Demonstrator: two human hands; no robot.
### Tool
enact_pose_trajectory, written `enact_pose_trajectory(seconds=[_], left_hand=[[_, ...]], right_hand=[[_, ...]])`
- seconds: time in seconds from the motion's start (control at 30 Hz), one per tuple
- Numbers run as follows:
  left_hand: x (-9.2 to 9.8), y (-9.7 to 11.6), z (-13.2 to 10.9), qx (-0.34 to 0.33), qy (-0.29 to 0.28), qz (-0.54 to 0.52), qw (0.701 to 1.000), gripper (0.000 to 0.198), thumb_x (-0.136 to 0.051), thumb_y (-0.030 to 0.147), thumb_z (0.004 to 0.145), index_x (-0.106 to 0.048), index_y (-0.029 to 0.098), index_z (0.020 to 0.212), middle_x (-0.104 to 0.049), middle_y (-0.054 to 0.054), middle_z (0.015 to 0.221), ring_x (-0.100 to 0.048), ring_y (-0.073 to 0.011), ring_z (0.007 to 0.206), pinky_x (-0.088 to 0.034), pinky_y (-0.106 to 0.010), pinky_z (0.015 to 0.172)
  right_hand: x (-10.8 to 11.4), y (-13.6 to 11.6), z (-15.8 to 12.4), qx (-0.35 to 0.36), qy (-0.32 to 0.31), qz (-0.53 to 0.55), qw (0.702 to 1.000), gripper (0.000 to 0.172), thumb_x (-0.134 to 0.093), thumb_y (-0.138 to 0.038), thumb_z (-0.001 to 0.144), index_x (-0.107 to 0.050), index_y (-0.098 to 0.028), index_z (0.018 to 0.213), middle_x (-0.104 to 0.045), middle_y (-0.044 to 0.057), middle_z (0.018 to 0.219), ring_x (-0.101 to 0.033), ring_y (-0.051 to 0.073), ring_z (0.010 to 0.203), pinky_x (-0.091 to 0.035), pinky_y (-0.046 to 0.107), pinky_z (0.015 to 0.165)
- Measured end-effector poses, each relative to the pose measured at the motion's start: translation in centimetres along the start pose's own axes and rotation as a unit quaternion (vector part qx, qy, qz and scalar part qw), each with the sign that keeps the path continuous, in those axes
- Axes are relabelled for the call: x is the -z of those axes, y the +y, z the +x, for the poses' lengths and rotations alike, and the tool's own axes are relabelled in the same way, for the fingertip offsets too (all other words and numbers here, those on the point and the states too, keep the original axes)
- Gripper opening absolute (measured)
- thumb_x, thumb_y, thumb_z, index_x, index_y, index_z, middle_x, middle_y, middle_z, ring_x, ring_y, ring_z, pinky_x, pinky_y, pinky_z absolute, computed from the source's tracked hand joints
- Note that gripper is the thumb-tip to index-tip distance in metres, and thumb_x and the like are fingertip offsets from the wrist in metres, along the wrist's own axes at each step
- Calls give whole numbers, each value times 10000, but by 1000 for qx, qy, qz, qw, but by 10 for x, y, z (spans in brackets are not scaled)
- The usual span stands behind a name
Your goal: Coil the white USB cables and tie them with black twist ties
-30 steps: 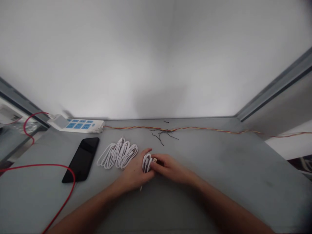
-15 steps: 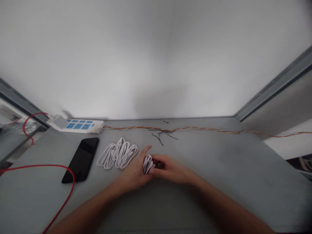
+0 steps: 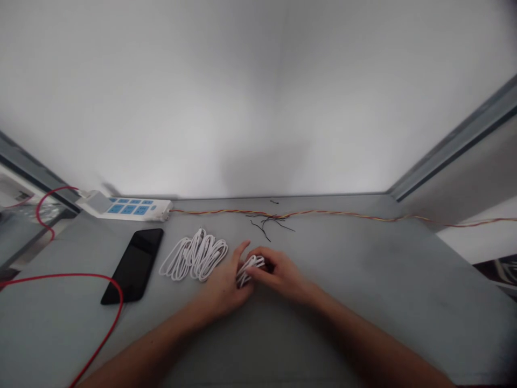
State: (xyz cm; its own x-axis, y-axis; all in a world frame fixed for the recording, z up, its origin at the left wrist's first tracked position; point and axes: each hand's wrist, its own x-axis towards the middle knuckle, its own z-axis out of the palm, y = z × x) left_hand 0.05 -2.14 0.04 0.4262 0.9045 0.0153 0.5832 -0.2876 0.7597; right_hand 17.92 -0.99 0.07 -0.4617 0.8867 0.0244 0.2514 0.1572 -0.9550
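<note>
Coiled white cable sits at six o'clock in my view, pinched between the left hand and right hand, mid-wind as I judge it, and wants its loops kept pressed together.

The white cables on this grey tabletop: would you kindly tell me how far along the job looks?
Done, it seems: a looped bundle of white cable lies on the grey tabletop. In hand: a smaller white coil between the left hand and right hand. Left: possibly the thin loose dark wires, lying untouched.
</note>
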Motion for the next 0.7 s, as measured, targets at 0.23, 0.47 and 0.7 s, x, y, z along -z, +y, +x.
enact_pose_trajectory(seconds=[0.23, 0.47, 0.7], left_hand=[[9, 4, 5, -21, -48, 27, 998, 344, -402, 352, 935, -569, 210, 1200, -697, -73, 1049, -636, -237, 957, -455, -329, 838], [13, 1, 7, 7, -11, 12, 1000, 410, -339, 454, 950, -613, 198, 1114, -680, -56, 903, -619, -228, 841, -437, -318, 769], [12, -5, 13, -6, 1, -23, 1000, 422, -353, 471, 942, -651, 178, 998, -665, -39, 818, -595, -201, 740, -419, -283, 683]], right_hand=[[14, 9, 7, 8, 59, -69, 996, 326, -474, -478, 899, -633, -203, 974, -631, 19, 764, -563, 159, 672, -448, 274, 621], [59, 37, 19, -8, 219, -433, 874, 392, -492, -285, 888, -571, -127, 1238, -563, 187, 1270, -473, 337, 1192, -382, 493, 977], [68, 45, 22, -66, 166, -485, 856, 274, -500, -253, 905, -685, -157, 1083, -644, 117, 1174, -544, 295, 1105, -413, 420, 948]])
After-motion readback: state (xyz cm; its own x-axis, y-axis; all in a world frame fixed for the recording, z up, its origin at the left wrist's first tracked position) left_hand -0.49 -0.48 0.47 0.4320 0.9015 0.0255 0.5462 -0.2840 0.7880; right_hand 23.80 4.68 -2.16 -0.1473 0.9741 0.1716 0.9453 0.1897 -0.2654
